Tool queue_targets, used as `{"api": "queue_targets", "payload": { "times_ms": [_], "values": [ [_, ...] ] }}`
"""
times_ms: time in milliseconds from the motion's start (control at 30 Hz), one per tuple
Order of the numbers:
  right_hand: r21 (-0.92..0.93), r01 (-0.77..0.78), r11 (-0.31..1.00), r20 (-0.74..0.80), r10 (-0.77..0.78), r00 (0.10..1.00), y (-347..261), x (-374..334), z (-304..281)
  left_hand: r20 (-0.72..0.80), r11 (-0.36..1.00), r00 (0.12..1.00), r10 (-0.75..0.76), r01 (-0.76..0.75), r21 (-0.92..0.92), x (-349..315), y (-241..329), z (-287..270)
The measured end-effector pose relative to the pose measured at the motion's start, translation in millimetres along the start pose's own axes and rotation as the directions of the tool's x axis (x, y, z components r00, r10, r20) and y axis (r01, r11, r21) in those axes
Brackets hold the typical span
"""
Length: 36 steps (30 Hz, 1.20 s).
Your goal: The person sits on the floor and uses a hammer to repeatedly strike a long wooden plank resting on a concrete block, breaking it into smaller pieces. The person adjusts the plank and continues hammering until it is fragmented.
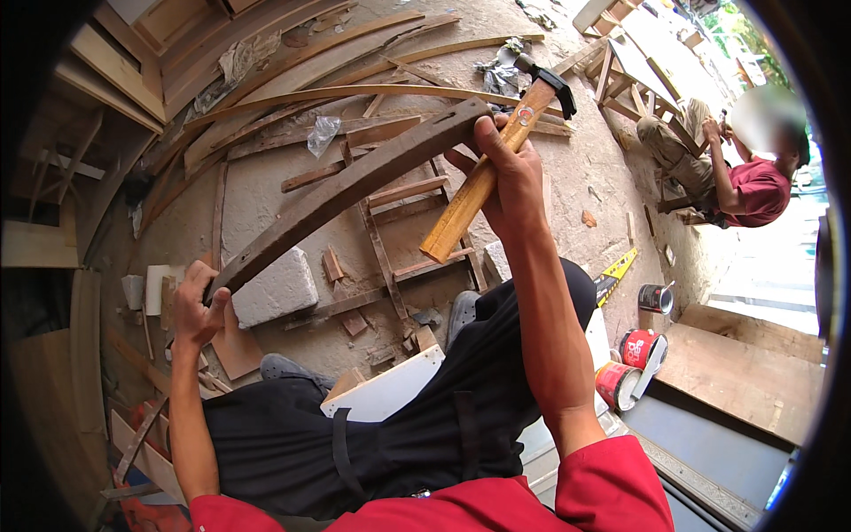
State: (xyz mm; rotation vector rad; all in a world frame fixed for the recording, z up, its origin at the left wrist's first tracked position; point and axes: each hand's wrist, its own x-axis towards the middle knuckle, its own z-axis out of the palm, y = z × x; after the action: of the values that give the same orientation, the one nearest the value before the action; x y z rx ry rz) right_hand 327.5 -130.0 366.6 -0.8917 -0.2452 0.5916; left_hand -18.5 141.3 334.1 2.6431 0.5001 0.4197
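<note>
Holding bar (pixel 347 191), hammer (pixel 472 199) in right fingers (pixel 498 152)

Left forearm (pixel 192 399) extends forward, left fingers (pixel 197 275) curled, while right forearm (pixel 557 328) reaches higher, right fingers (pixel 496 149) clasped

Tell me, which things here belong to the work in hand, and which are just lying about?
In hand:
- Hammer, gripped by its wooden handle in the right hand
- Long dark bar, held near its ends by the left hand and the right

Apparently just lying about:
- White block
- Ladder-like wooden frame
- Clear plastic bag
- Red tins
</note>
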Motion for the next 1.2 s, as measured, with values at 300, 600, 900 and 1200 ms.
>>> {"api": "queue_targets", "payload": {
  "times_ms": [300,600,900,1200],
  "values": [
    [0.050,0.001,0.999,-0.007,-0.001,1.000,5,5,-9,0.210,0.973,0.977,-0.031,0.078,-0.217,-6,-11,-2],
    [0.018,-0.005,1.000,-0.026,0.005,1.000,5,8,-8,0.361,0.834,0.914,-0.187,0.342,-0.433,-14,-19,-2],
    [0.039,0.045,0.998,-0.024,-0.044,0.999,16,12,-9,0.370,0.840,0.905,-0.208,0.359,-0.407,-18,-28,-6],
    [0.049,0.038,0.998,-0.011,-0.037,0.999,18,9,-4,0.377,0.817,0.891,-0.254,0.406,-0.409,-21,-29,-9]
  ]
}}
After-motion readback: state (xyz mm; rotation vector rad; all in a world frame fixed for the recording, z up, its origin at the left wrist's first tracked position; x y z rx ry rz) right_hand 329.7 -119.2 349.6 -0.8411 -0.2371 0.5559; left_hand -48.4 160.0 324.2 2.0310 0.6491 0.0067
